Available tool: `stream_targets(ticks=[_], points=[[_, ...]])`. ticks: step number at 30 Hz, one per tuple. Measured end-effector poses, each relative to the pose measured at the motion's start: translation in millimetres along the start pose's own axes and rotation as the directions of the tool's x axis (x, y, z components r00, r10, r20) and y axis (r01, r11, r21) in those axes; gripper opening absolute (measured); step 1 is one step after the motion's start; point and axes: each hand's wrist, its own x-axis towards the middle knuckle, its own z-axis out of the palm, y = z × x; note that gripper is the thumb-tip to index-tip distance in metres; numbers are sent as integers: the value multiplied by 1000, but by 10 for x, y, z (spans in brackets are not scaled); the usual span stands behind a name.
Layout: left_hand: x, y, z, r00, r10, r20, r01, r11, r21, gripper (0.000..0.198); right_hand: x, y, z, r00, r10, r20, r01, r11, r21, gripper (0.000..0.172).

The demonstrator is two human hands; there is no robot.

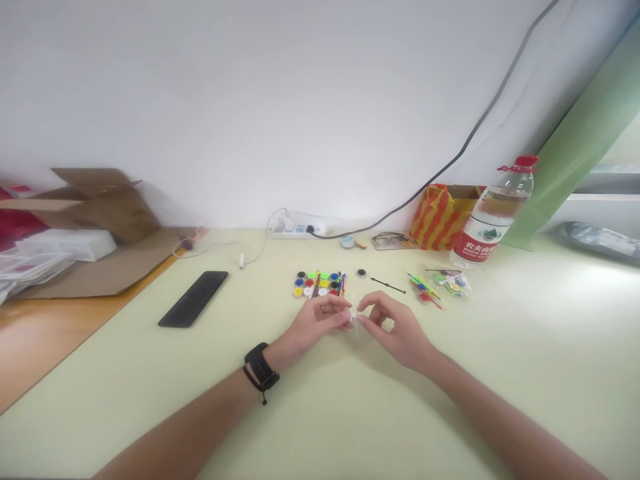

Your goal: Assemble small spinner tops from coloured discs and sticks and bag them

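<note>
Left hand (320,321) and right hand (396,331) both hold one small white piece (353,315) in a tight fingertip grip, while coloured discs (317,283) lie untouched farther along the bench (350,420).

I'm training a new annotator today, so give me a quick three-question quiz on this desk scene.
1. True or false: the left hand and the right hand pinch one white piece between their fingers.
2. Multiple choice: the cap of the bottle is A) blue, B) red, C) green.
3. Fill in: the phone lies to the ___ of the discs.
Key: 1 true; 2 B; 3 left.
</note>
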Motion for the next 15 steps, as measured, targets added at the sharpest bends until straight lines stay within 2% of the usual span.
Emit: stream_targets(ticks=[7, 12, 15], points=[[6, -3, -1, 1000, -13, -6, 13, 1000, 19, 37, -5, 57, -5, 998, -62, 11, 62, 997, -47, 18], [7, -29, -15, 999, -29, 35, 26, 995, 94, 34, -7, 88, -2, 980, -173, 103, 187, 971, -151, 18], [19, -57, -13, 999, -30, 35, 25, 990, 139, 35, 2, 109, -10, 976, -186, 115, 205, 960, -193, 17]])
